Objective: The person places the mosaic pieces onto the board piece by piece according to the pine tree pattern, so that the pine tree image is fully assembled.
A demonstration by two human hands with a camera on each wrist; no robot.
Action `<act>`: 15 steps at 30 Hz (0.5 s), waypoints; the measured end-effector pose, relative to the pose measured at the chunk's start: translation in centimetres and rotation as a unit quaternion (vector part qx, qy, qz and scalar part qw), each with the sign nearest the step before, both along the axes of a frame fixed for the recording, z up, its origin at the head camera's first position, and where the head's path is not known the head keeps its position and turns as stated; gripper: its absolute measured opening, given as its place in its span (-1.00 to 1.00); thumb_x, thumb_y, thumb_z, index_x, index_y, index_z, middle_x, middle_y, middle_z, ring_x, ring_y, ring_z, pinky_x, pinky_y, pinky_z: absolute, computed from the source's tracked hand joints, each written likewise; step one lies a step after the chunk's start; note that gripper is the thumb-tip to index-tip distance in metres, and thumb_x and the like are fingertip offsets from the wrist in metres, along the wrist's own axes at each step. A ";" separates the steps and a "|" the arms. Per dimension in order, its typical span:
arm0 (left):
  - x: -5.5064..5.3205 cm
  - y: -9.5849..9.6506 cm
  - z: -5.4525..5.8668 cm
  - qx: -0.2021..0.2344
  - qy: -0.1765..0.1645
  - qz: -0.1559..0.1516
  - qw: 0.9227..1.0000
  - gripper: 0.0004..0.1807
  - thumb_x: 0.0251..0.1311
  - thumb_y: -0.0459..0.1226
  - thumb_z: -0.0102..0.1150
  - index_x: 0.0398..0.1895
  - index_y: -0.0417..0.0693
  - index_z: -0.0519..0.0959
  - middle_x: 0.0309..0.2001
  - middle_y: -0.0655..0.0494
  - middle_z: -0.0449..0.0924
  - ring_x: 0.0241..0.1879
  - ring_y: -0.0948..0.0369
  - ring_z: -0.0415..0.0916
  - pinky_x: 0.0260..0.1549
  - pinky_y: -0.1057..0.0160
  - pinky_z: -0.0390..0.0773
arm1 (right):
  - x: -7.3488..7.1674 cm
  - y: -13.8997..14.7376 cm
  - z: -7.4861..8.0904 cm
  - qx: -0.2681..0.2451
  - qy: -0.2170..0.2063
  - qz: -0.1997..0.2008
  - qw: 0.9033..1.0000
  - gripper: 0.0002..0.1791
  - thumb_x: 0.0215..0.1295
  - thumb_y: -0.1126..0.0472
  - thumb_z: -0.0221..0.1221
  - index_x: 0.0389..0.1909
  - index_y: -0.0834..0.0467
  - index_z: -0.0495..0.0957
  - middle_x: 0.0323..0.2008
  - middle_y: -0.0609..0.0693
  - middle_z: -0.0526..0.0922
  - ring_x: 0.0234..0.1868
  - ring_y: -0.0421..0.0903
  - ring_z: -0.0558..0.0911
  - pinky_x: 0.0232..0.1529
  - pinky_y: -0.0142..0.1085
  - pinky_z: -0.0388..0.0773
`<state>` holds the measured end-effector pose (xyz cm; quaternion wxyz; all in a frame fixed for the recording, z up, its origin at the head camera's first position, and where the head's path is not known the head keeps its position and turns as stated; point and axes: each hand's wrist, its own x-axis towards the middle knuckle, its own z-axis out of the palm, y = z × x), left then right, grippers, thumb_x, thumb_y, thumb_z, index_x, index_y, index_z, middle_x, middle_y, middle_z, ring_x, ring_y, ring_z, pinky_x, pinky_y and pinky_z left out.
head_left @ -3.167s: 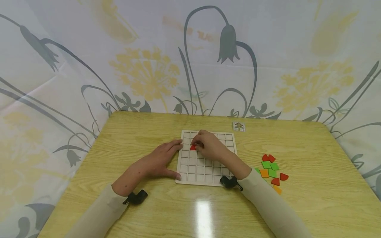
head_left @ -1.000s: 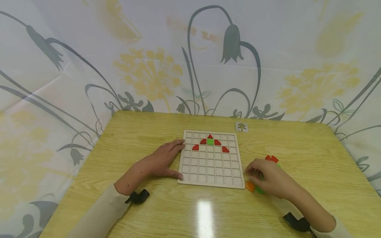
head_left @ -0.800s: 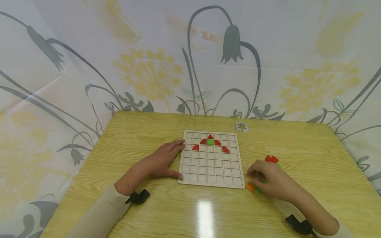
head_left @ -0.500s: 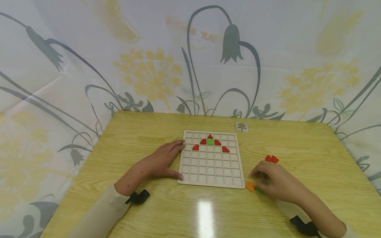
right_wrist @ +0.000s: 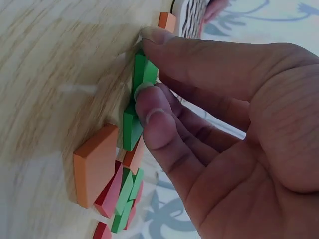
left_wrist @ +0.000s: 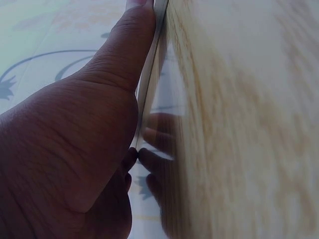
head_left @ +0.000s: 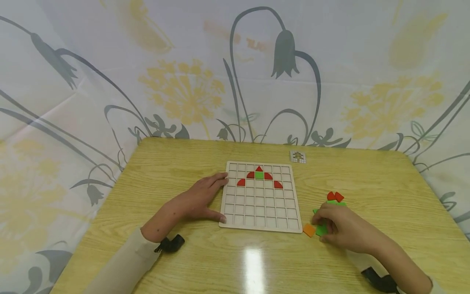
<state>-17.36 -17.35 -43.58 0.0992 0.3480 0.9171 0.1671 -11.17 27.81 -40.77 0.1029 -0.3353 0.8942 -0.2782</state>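
My left hand (head_left: pixel 196 199) lies with fingers outstretched against the left edge of a white gridded board (head_left: pixel 249 212). Its thumb rests at the board's near left corner. Set in the board's upper cells are a red triangle (head_left: pixel 259 168), a green square tile (head_left: pixel 259 175) and several red quarter-round tiles (head_left: pixel 278 184). To the right of the board, my right hand (head_left: pixel 343 228) is low among loose tiles. In the right wrist view its thumb and bent fingertips stand at either end of a green tile (right_wrist: pixel 144 69); whether they pinch it cannot be made out.
An orange tile (head_left: pixel 309 230) lies by the board's near right corner. Two red tiles (head_left: pixel 335 196) and other green tiles (head_left: pixel 335 202) lie beyond the right hand. A small card with a tree pattern (head_left: pixel 298 157) lies near the back of the wooden table (head_left: pixel 176 163).
My right hand has left the board, where a red quarter-round now sits at left, and moved to the loose tiles. There it has shifted slightly right. The left hand stays.
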 end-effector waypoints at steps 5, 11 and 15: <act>0.0 0.0 0.1 0.000 -0.002 0.000 1.000 0.32 0.10 0.40 0.41 0.72 -0.10 0.03 0.73 0.00 -0.13 0.67 -0.03 -0.05 0.60 -0.13 0.06 | 0.1 0.1 0.0 0.003 0.011 0.015 1.000 -0.58 0.06 0.38 0.58 -0.07 0.06 0.71 -0.18 -0.20 0.61 -0.36 -0.36 0.46 -0.38 -0.39 0.51; 0.1 0.1 0.4 0.004 -0.001 -0.001 1.000 0.31 0.09 0.39 0.42 0.71 -0.13 0.06 0.72 -0.04 -0.11 0.67 -0.06 -0.03 0.58 -0.16 0.09 | 0.1 0.1 0.0 0.013 0.015 0.013 1.000 -0.59 0.08 0.41 0.54 -0.08 0.01 0.70 -0.14 -0.21 0.64 -0.31 -0.36 0.46 -0.34 -0.39 0.51; 0.1 0.0 0.4 0.009 0.001 -0.004 1.000 0.31 0.09 0.37 0.45 0.71 -0.14 0.08 0.72 -0.06 -0.10 0.67 -0.07 -0.03 0.57 -0.18 0.11 | 0.1 0.0 0.0 0.031 0.008 0.010 0.999 -0.61 0.11 0.36 0.54 -0.07 0.01 0.69 -0.12 -0.21 0.64 -0.35 -0.37 0.43 -0.32 -0.39 0.48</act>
